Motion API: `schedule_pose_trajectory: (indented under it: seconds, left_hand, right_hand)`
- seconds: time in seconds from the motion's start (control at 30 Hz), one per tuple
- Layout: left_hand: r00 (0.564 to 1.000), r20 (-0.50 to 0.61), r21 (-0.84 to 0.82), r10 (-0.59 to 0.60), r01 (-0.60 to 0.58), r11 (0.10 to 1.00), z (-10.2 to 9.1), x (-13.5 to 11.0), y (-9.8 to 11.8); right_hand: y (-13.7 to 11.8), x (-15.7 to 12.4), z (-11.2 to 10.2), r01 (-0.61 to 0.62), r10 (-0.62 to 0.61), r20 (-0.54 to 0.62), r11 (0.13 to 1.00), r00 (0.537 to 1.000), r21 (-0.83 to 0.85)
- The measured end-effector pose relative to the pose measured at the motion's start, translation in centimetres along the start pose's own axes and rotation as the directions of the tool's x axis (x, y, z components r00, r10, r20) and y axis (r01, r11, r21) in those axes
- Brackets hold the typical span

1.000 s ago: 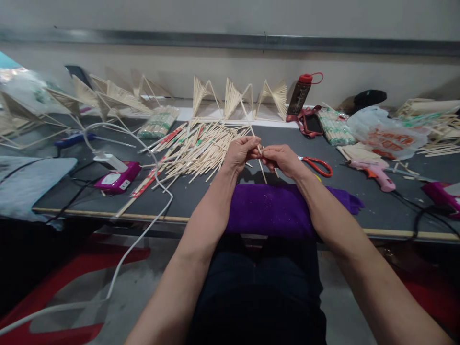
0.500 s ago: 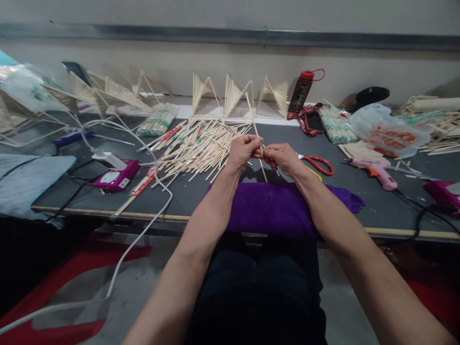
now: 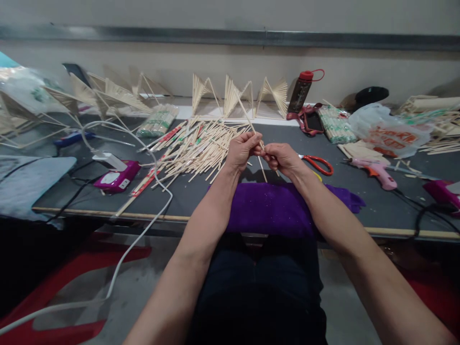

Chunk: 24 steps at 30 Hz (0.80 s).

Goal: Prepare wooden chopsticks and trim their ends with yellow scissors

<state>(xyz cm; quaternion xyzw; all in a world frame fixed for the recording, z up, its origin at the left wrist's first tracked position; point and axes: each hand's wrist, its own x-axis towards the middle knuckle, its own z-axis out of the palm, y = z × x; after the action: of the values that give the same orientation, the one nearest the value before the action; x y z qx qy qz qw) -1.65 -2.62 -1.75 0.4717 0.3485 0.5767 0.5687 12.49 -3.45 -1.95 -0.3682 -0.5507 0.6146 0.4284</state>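
Note:
Between my two hands a thin wooden chopstick (image 3: 245,111) slants up to the left, its lower end at my fingertips. My left hand (image 3: 244,149) is closed in a pinch around it. My right hand (image 3: 282,157) pinches the lower end close beside the left fingers. Under the hands, a couple of loose sticks (image 3: 263,170) lie on the dark table. A large heap of chopsticks (image 3: 204,148) spreads to the left of my hands. In front of my lap lies a folded purple cloth (image 3: 269,208), under my forearms.
Fan-shaped stick structures (image 3: 235,98) stand along the wall. Red-handled scissors (image 3: 318,164) and a pink glue gun (image 3: 377,172) lie to the right, a dark bottle (image 3: 301,93) behind. A white cable (image 3: 168,191) loops over the table edge at left, near a magenta power box (image 3: 118,176).
The chopstick in my hands has tipped over to the left, its upper end now lower and further left. My hands have barely moved.

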Motion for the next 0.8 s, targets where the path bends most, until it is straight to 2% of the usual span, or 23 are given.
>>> schedule_pose_trajectory:
  seconds: [0.17, 0.33, 0.47, 0.63, 0.8]
  left_hand:
    - [0.998, 0.052, -0.097, 0.039, -0.034, 0.995, -0.04, -0.08, 0.19]
    - [1.0, 0.005, -0.145, 0.027, -0.026, 0.989, 0.16, -0.3, 0.49]
    - [0.999, 0.009, -0.114, 0.052, -0.05, 0.992, 0.07, -0.26, 0.5]
    - [1.0, 0.014, 0.016, 0.028, -0.028, 0.999, -0.12, -0.15, 0.29]
    - [0.995, 0.071, 0.053, 0.064, -0.067, 0.996, -0.3, 0.02, -0.13]
  right_hand:
    - [-0.1, -0.08, 0.03, -0.013, 0.007, 0.076, 0.997, 0.997, 0.077]
    - [-0.2, -0.02, 0.12, -0.023, 0.007, 0.101, 0.987, 0.995, 0.159]
    - [-0.3, -0.04, -0.04, 0.032, -0.039, 0.066, 0.995, 0.997, 0.096]
    - [-0.12, 0.01, -0.43, 0.027, -0.03, 0.049, 0.998, 0.998, 0.053]
    - [0.02, 0.06, -0.5, 0.041, -0.039, 0.037, 0.998, 0.999, -0.041]
